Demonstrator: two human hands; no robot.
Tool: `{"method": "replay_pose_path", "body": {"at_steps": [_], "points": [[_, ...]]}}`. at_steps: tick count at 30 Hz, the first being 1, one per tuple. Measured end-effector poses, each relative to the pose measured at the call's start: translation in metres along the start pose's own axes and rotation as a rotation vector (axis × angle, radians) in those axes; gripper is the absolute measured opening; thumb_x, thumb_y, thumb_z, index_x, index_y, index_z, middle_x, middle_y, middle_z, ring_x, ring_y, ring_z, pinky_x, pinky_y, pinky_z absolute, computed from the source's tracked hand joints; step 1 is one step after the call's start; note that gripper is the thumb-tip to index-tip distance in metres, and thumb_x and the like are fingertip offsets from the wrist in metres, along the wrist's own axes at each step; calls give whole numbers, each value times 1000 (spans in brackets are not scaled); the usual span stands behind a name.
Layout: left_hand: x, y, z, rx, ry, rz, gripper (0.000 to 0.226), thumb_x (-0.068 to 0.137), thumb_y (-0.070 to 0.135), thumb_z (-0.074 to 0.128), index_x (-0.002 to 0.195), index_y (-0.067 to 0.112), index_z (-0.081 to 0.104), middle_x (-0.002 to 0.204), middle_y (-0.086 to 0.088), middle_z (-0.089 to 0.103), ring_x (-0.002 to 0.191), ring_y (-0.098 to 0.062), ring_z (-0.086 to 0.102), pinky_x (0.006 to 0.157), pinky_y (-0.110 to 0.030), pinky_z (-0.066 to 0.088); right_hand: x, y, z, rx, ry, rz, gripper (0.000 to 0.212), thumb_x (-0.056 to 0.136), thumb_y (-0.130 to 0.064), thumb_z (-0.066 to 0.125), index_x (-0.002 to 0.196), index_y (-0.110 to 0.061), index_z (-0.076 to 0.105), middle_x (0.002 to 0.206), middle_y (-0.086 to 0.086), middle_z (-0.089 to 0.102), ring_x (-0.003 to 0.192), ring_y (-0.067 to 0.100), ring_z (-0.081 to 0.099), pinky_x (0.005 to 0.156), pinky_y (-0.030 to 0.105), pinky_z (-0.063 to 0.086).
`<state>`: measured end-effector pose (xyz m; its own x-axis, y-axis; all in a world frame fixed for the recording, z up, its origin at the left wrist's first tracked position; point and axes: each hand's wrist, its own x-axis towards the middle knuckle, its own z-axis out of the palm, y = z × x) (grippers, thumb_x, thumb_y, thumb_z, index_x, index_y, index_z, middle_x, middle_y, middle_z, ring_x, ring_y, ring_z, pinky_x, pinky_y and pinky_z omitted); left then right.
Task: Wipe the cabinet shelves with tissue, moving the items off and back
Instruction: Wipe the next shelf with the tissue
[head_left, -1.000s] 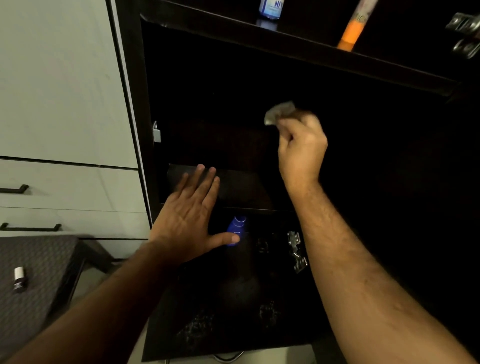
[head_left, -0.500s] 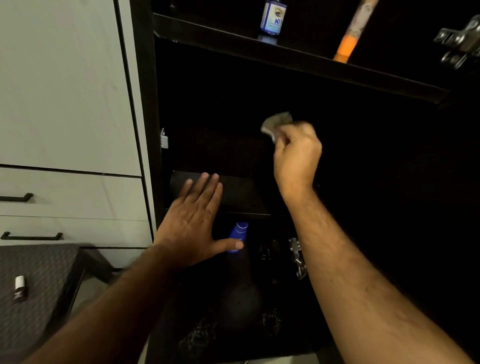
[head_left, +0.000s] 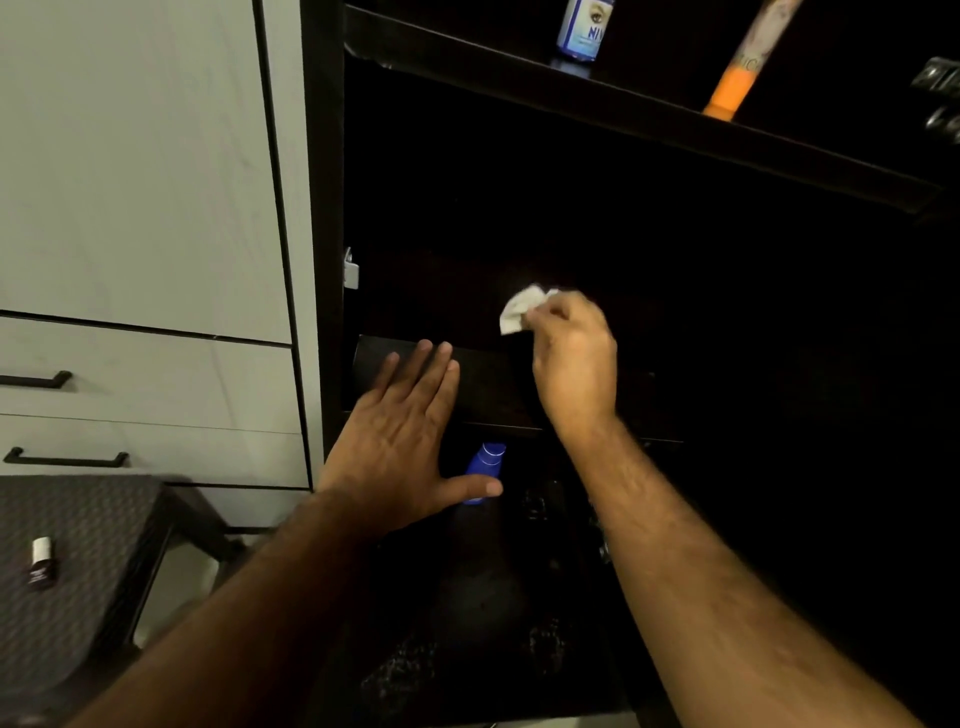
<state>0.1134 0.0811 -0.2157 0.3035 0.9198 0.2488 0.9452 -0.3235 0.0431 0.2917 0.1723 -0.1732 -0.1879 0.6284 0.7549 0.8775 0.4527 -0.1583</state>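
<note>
My right hand (head_left: 574, 358) pinches a crumpled white tissue (head_left: 521, 307) just above the dark middle shelf (head_left: 493, 389) of the open cabinet. My left hand (head_left: 400, 441) is spread flat with straight fingers over the shelf's front left edge and holds nothing. Below the shelf stands a blue bottle (head_left: 485, 465), partly hidden behind my left thumb. On the upper shelf (head_left: 649, 111) stand a blue-labelled bottle (head_left: 582, 28) and an orange-bottomed tube (head_left: 737, 73).
White drawers with black handles (head_left: 65, 458) lie left of the cabinet. A dark woven stool (head_left: 78, 545) at the lower left carries a small dark bottle with a white cap (head_left: 40, 564). Metal hinges (head_left: 940, 98) show at the right edge. The cabinet's depths are too dark to read.
My right hand with the tissue has come down toward the middle shelf. My left hand stays spread at the shelf's front edge.
</note>
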Motion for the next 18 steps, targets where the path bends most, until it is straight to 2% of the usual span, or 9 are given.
{"method": "replay_pose_path", "body": {"at_steps": [3, 6, 8, 12, 15, 16, 18], "points": [[1, 0, 1, 7, -3, -12, 124, 62, 98, -6, 149, 9, -15, 158, -8, -22, 145, -21, -27, 121, -43, -10, -12, 2, 10, -47, -250, 126, 17, 85, 0, 63, 91, -9, 76, 96, 4, 65, 89, 23, 64, 74, 36, 57], [1, 0, 1, -9, 10, -10, 124, 64, 98, -2, 149, 9, -13, 158, -7, -21, 145, -21, -26, 120, -41, -12, -3, -5, 4, -34, -252, 201, 14, 88, -4, 63, 90, -11, 76, 97, 4, 64, 84, 20, 64, 74, 36, 57], [0, -1, 2, -8, 11, -10, 124, 65, 98, 2, 150, 9, -13, 159, -7, -21, 145, -21, -27, 120, -42, -11, 10, -10, -7, 29, -124, 190, 11, 85, -4, 65, 83, -10, 75, 91, 5, 64, 78, 21, 64, 69, 33, 55], [0, -2, 4, -33, 28, -2, 125, 68, 97, 5, 153, 6, 2, 163, -10, -5, 149, -22, -16, 122, -45, 1, 61, -33, -40, 69, 324, 124, 15, 70, 7, 62, 75, -2, 73, 75, 17, 65, 66, 31, 62, 64, 22, 41], [0, -3, 4, -42, 33, 5, 125, 68, 97, 3, 153, 6, -1, 162, -9, -10, 148, -21, -20, 122, -44, -2, 89, -50, -50, 95, 452, 155, 13, 66, 12, 55, 63, 6, 66, 61, 17, 63, 54, 25, 59, 57, 18, 44], [0, -3, 4, -45, 33, 6, 125, 68, 97, 2, 153, 6, -3, 162, -9, -11, 147, -21, -21, 122, -43, -4, 88, -55, -50, 75, 454, 127, 13, 66, 13, 55, 64, 7, 66, 63, 18, 64, 56, 27, 61, 59, 25, 50], [-1, -2, 2, -50, 42, 1, 125, 69, 97, 3, 154, 6, -2, 162, -10, -11, 147, -21, -21, 122, -43, -4, 77, -57, -43, -19, 440, 41, 24, 68, 16, 56, 86, 8, 71, 91, 24, 69, 78, 37, 67, 74, 34, 55]]}}
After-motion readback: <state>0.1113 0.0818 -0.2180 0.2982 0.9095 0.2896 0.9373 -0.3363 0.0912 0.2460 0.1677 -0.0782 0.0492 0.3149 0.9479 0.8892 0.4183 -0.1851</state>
